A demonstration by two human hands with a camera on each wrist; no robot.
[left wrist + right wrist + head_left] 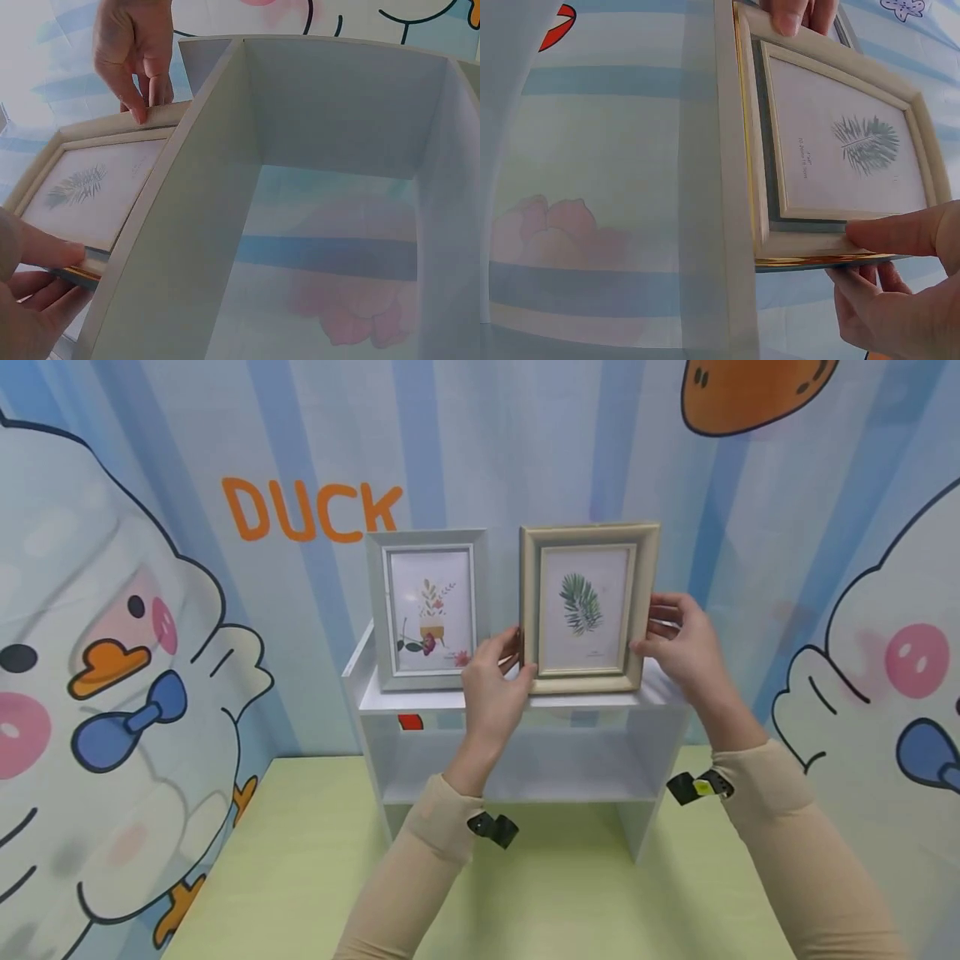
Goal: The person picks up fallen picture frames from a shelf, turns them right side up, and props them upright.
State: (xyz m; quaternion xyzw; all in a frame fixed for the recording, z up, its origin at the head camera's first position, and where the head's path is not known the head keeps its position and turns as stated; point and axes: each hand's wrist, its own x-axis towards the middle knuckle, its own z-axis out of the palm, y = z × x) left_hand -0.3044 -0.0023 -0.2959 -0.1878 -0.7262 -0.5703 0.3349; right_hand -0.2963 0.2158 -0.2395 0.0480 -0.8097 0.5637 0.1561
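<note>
A cream picture frame (590,682) with a green leaf print stands upright at the right of the white shelf's top. My left hand (495,681) grips its lower left edge, thumb on the front and fingers behind. Opposite it, my right hand (684,643) pinches the right edge, thumb in front; the right wrist view shows those fingers (870,281) tucked behind the frame. Left of my left hand, a grey-white picture frame (380,610) with a potted plant print stands on the same top, its lower right corner partly covered by that hand.
The white shelf (517,797) has an open middle compartment and stands on a pale green surface (555,902). Close behind it hangs a blue striped backdrop (517,443) with cartoon ducks and orange lettering. A low side panel (360,656) rises at the shelf's left end.
</note>
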